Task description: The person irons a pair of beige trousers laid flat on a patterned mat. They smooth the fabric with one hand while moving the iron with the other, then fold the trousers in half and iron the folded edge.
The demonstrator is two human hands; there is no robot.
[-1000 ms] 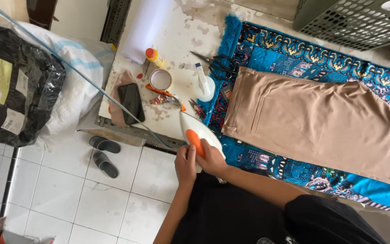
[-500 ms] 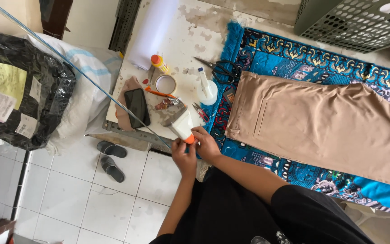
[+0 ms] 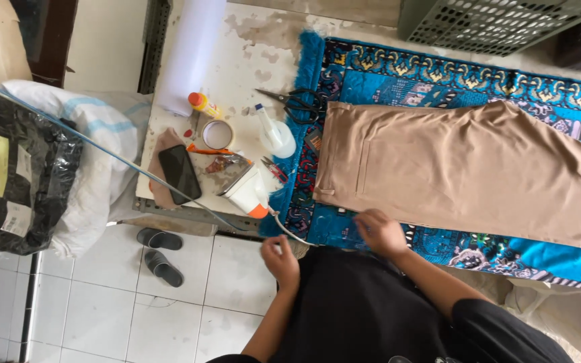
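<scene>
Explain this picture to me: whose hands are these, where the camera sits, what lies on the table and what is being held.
The camera sits on a person's head and looks straight down. The two bare hands are that person's own. The left hand hangs by the table edge, near a white cord; whether it holds the cord is unclear. The right hand rests on the blue patterned cloth, empty. Tan trousers lie flat on it. Beside them stand a white iron, a spray bottle, scissors, a tape roll and a phone.

White stained table (image 3: 263,47), blue patterned mat (image 3: 398,74), iron (image 3: 247,190), phone (image 3: 179,173), scissors (image 3: 297,102), spray bottle (image 3: 276,136)
</scene>
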